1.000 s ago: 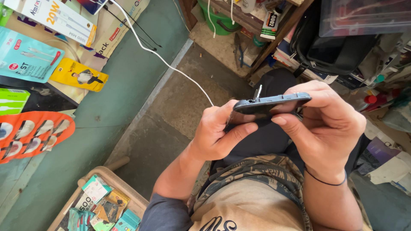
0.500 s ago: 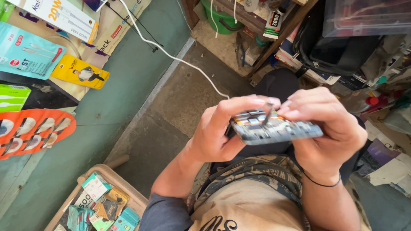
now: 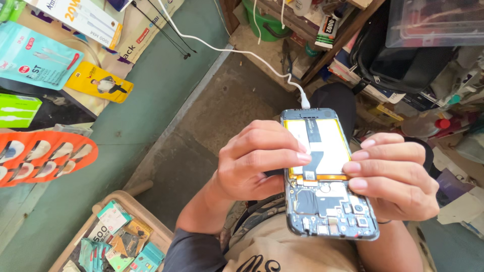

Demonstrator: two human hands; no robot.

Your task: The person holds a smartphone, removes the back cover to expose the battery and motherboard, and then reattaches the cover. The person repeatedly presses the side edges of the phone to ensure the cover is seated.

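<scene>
Yellow-edged battery (image 3: 318,147) and bare circuit boards lying exposed in an opened phone (image 3: 327,174), held over the lap, back cover off, white cable (image 3: 237,50) plugged into its far end. Left hand (image 3: 252,163) curled against the left edge, fingertips (image 3: 301,156) pressing onto the battery face; right hand (image 3: 398,179) wrapped round the right edge, fingers closed on the frame. Likely trouble: with the cable plugged in, could short or spark if a fingernail slips onto the board; could puncture or bend the soft battery under hard prying; could tear the thin flex strip crossing it; could drop to the concrete floor (image 3: 222,116) if either grip loosens, with no bench beneath to catch it. Around: green painted surface (image 3: 151,85) at left carrying packaged accessories, an orange card of small parts (image 3: 40,156), a wooden tray of packets (image 3: 118,236) below, crowded shelves (image 3: 348,30) and a dark bag (image 3: 398,65) at right. Nothing between hands and phone; cable slack, free to snag the knee.
</scene>
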